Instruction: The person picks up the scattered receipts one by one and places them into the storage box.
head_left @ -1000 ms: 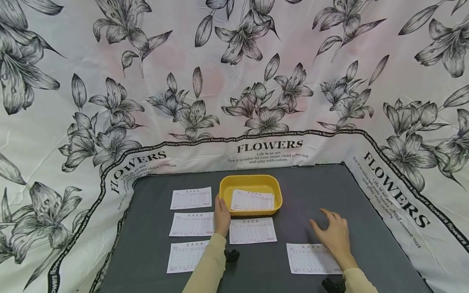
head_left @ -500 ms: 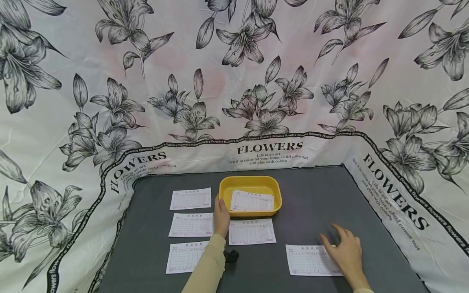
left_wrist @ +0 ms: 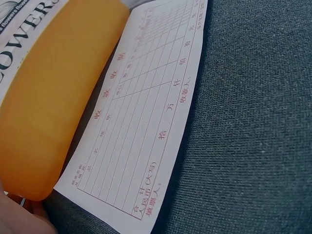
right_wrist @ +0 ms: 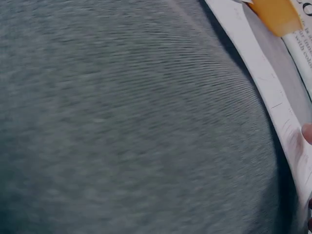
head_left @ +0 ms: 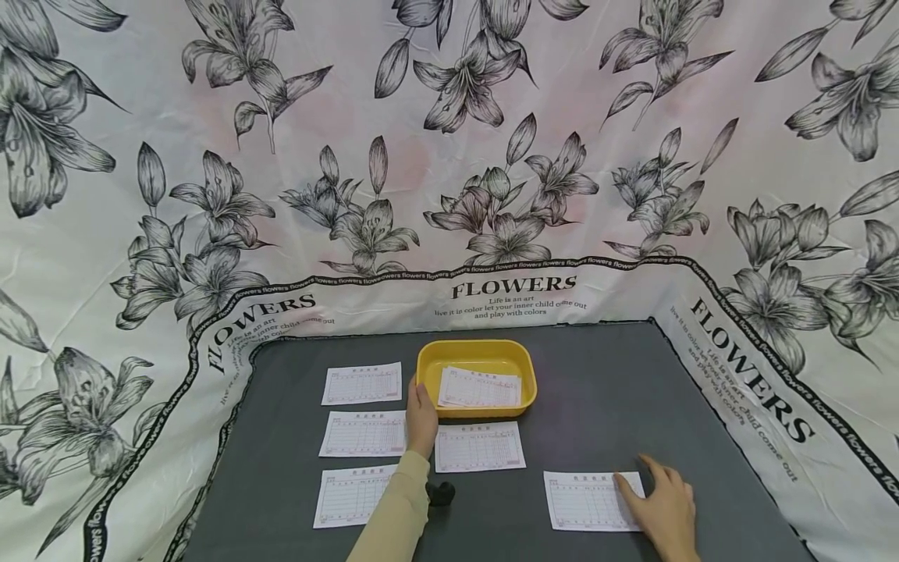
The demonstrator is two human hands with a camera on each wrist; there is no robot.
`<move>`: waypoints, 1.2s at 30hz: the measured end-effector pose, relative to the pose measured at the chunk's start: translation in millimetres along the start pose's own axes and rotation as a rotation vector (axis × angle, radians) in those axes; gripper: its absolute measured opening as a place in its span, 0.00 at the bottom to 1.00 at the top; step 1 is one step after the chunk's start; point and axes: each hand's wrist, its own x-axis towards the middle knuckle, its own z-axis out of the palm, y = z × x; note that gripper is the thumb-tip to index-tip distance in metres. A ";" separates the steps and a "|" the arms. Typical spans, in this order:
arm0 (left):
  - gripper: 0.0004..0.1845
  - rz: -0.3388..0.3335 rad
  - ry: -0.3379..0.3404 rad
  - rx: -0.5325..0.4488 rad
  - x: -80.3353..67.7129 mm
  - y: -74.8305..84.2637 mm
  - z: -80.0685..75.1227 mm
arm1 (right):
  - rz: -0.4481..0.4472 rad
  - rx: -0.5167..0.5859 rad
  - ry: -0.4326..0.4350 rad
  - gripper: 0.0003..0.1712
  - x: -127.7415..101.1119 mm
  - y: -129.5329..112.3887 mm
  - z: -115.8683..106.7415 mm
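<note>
My left hand (head_left: 422, 421) holds the front left side of a yellow plastic tray (head_left: 520, 410), in which a few overlapping printed receipt slips (head_left: 481, 388) lie. At the lower right of the head view, my right hand (head_left: 663, 507) pinches the right end of a receipt slip (head_left: 583, 499), thumb on top. The right wrist view shows that slip (right_wrist: 270, 92) edge-on, its near edge casting a dark shadow, with fingertips below it at the frame's edge. Just in front of the tray lies another receipt slip (head_left: 480, 449), also close in the left wrist view.
Left of the tray, a column of three receipt slips (head_left: 361, 384) lies on the dark grey cloth (head_left: 597, 375); the left sleeve covers part of the nearest. A black object (head_left: 441, 493) shows beside that sleeve. White flower-printed fabric (head_left: 513, 300) surrounds the table at back and sides.
My right hand has moved down and right from above the slip to its right end and closed its thumb and fingers there. The left hand stays at the tray.
</note>
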 end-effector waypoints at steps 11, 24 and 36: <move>0.29 -0.016 -0.007 -0.014 0.4 -0.1 0.9 | 0.045 0.006 0.051 0.36 -9.9 3.8 9.3; 0.28 -0.010 -0.005 -0.006 -3.6 4.9 -1.4 | 0.069 0.022 0.148 0.26 -18.6 5.0 24.4; 0.28 -0.014 -0.009 -0.004 -1.1 0.8 -1.1 | -0.099 0.140 0.307 0.17 -22.7 5.6 36.4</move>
